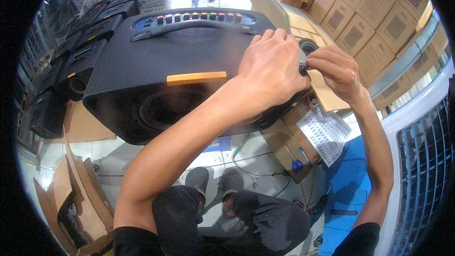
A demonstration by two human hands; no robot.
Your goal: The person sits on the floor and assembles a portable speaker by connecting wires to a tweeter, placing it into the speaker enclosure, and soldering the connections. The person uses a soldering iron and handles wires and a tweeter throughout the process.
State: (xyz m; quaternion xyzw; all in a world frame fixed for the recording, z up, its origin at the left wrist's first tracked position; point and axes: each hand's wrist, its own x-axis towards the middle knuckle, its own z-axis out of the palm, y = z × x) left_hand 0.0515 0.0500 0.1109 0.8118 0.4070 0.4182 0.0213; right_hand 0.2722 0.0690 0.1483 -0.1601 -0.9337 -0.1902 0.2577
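Observation:
A large black portable speaker (161, 61) lies tilted in front of me, with a carry handle, a row of orange knobs along its top and an orange strip on its side. My left hand (270, 64) rests flat on the speaker's right end, fingers curled over the edge. My right hand (334, 71) pinches a small grey round part (303, 61) at the same right edge, touching my left hand's fingers.
More black speakers (71, 61) line the left side. Stacked brown cartons (365, 14) fill the upper right. A sheet of small stickers (324, 132) lies on an open carton (289, 151) below the speaker. Open cardboard boxes (76, 199) sit lower left; my shoes (213, 182) stand on tiled floor.

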